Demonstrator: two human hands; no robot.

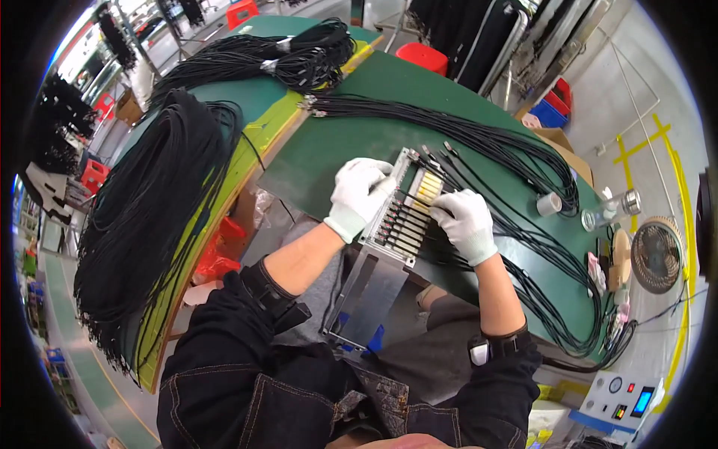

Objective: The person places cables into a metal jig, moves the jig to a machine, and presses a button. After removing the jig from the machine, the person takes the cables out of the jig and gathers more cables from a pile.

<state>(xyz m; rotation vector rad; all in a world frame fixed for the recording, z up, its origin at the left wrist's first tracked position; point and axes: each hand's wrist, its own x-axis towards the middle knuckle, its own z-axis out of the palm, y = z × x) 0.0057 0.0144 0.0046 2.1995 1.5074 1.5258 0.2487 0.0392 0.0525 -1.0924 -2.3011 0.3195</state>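
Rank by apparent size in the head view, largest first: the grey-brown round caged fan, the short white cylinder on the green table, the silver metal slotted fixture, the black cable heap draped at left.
1. Black cable heap
2. Silver metal slotted fixture, partly covered
3. Grey-brown round caged fan
4. Short white cylinder

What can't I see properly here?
All in the head view:
- Metal tray: left side partly covered by the left hand.
- Black cables: partly hidden under the right hand.
- Blue screen: too small to read.
- Dark hanging things, far left: too blurred to name.
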